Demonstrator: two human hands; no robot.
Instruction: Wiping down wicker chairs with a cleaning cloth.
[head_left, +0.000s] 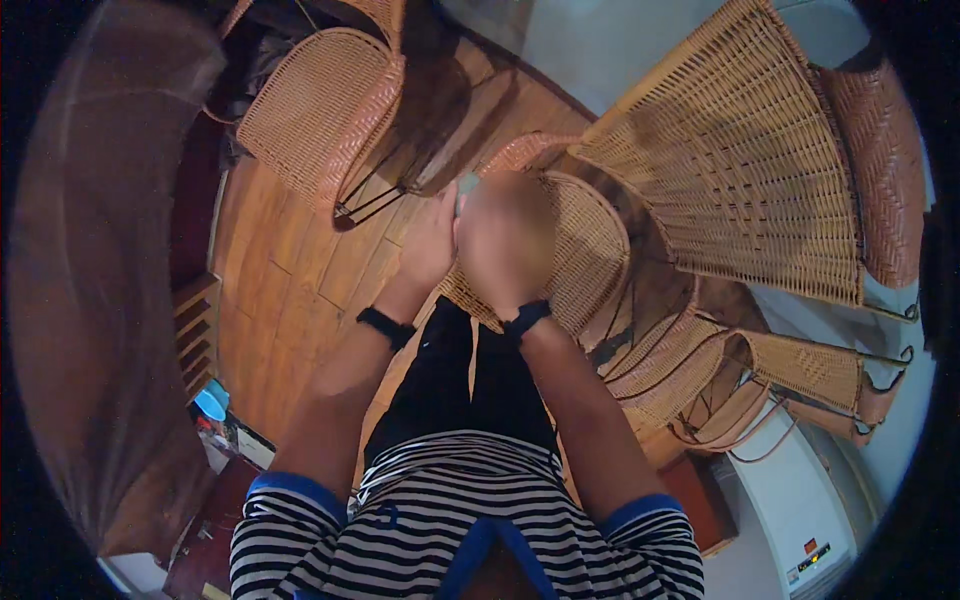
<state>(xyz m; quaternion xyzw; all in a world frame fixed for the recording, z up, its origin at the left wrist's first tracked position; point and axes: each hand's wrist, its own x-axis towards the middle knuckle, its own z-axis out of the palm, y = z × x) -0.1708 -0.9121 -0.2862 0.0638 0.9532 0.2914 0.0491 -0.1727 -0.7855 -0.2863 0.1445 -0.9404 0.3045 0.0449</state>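
Observation:
Both my hands are together over the round woven seat (592, 251) of a rattan chair. My left hand (429, 236) has its fingers pointing away from me, beside a small pale green thing (466, 184), perhaps a cloth. A blurred patch covers most of my right hand (510, 262), so its fingers and anything in them are hidden. Whether either hand grips the green thing cannot be told. The chair's tall wicker back (735, 157) rises to the right, and its braided armrest (529, 150) curves just beyond my hands. Dark bands circle both wrists.
Another rattan chair (319, 112) stands at the far left on the wooden floor (300, 262). More wicker chairs (675, 367) crowd the right side, near a white appliance (802, 480). Brown fabric (112, 262) hangs along the left, with a blue bowl-like item (213, 400) beside it.

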